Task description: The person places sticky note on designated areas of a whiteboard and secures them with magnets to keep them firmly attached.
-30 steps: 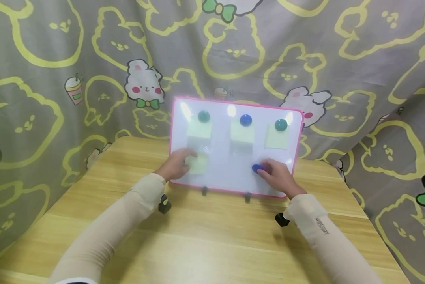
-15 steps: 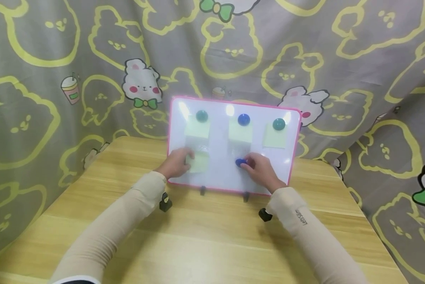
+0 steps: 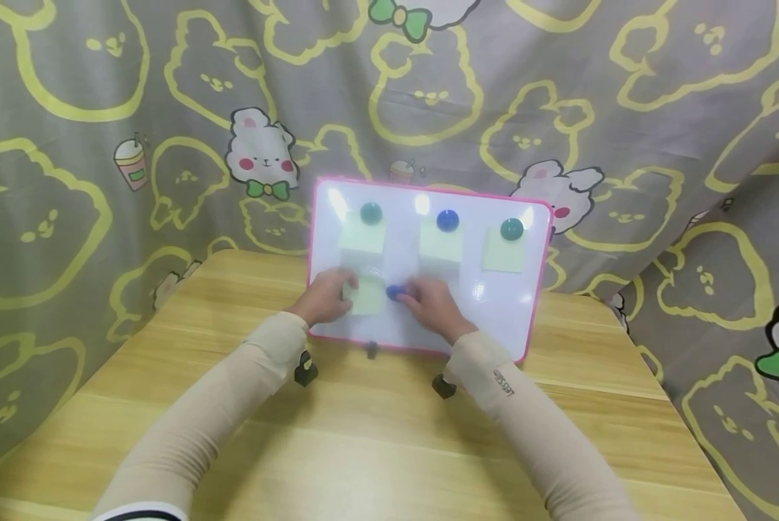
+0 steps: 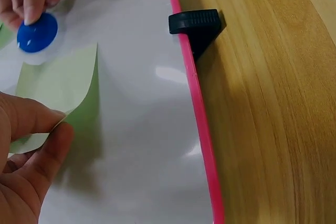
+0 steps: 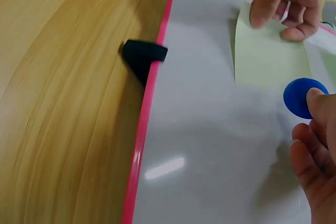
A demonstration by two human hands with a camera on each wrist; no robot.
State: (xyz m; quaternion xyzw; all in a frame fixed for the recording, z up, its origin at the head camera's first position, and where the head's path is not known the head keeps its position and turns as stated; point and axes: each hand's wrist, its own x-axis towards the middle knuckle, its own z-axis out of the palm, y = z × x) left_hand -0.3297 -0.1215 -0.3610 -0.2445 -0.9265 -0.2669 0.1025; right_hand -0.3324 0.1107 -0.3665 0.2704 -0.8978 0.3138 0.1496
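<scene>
My left hand [image 3: 327, 297] pinches the left edge of a pale green sticky note [image 4: 58, 80] between thumb and finger. The note bows away from the whiteboard [image 3: 487, 311] in the left wrist view. In my right hand [image 3: 433, 304] a round blue magnet [image 5: 302, 98] is held between thumb and fingers, just right of that note. Along the board's upper part hang three more notes, each under a magnet: a green magnet [image 3: 371, 213] at left, a blue magnet [image 3: 448, 220] in the middle and another green magnet [image 3: 511, 229] at right.
The pink-framed board leans on the wooden table [image 3: 376, 449], with a black foot clip [image 4: 195, 23] on its lower edge. A grey patterned curtain [image 3: 337, 87] hangs behind. Black wrist devices, such as the right one [image 3: 444, 386], sit below the sleeves.
My right hand has carried the blue magnet left across the board, from its lower right to beside the lower note. The left hand stays at the note's edge.
</scene>
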